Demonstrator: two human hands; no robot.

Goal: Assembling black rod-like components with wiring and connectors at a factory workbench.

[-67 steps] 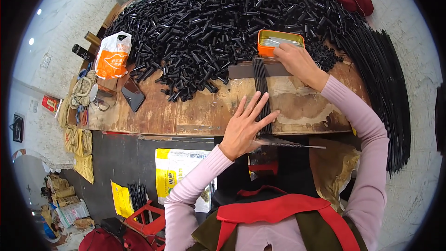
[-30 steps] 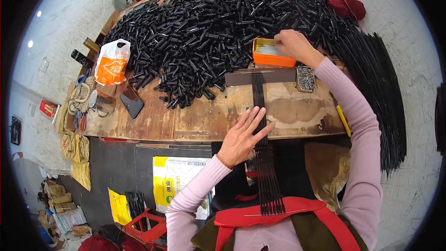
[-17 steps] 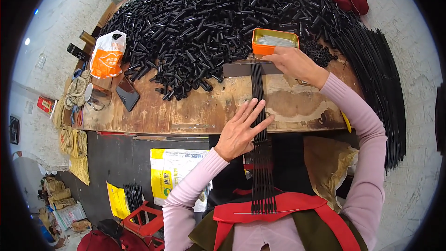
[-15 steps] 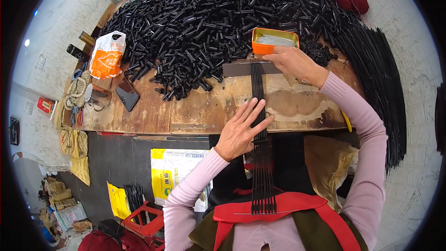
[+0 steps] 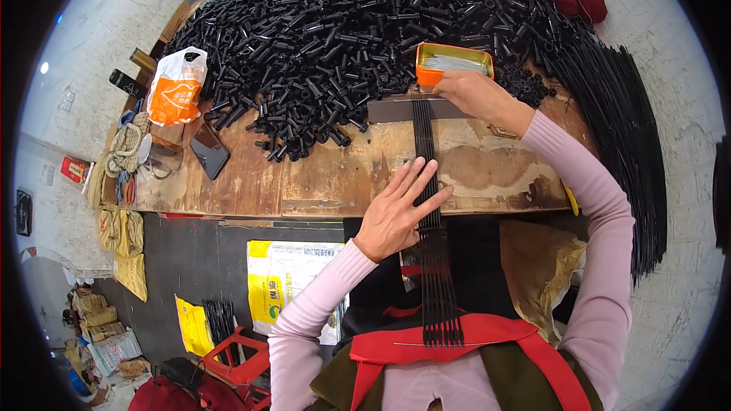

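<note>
A row of thin black rods (image 5: 423,129) lies side by side across the table's front edge, with the near ends over the red apron band (image 5: 487,327). My left hand (image 5: 394,217) rests flat on them at the edge, fingers spread. Beyond it, my right hand (image 5: 481,100) is closed at the far ends, thumb and fingers together; whatever is between the fingertips is hidden. It is just in front of an orange tin (image 5: 429,76) holding thin pale pins. Under the far ends of the rods is a flat dark strip (image 5: 390,110).
A large heap of black tubes (image 5: 327,38) covers the back of the table. Long black rods (image 5: 609,122) hang over the right side. At left are a phone (image 5: 209,151), a glass mug (image 5: 160,158) and a plastic bag (image 5: 177,91). A red stool (image 5: 244,369) stands below left.
The near ends of the rods have swung slightly right. My right hand's fingers have curled in a little at the far ends. My left hand stays in place on the rods.
</note>
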